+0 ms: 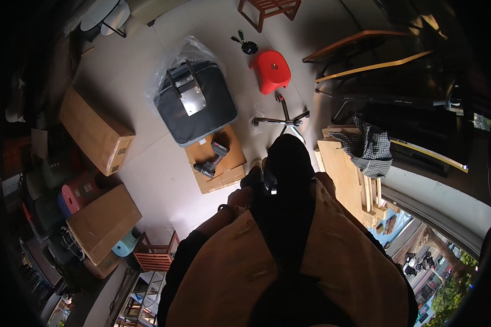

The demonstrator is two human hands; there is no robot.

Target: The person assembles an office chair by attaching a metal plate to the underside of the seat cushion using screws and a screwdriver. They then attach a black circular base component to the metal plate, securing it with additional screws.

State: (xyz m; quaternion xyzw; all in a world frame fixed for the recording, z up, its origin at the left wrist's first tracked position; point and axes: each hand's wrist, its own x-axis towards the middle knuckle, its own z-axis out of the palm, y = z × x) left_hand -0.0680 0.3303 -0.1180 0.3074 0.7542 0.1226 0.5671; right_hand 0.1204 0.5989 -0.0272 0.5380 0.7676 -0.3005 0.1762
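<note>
My left hand (240, 198), with a dark band at its wrist, hangs low beside my dark-trousered leg. My right hand (325, 184) is on the other side of that leg, partly covered by my orange-brown top. The fingers of both are too dark and hidden to read, and no held thing shows. Ahead of my left hand, a cordless drill (213, 158) lies on flat cardboard (223, 182). Beyond it a dark padded chair seat (202, 128) lies with a metal bracket plate (192, 101) facing up and clear plastic wrap (193, 46) around its far side.
A wheeled chair base (285, 118) stands ahead of my feet, with a red stool (271, 72) beyond it. Cardboard boxes (95, 129) line the left. At right are wooden boards (341, 174), a checked cloth (368, 147) and stacked dark furniture (420, 120).
</note>
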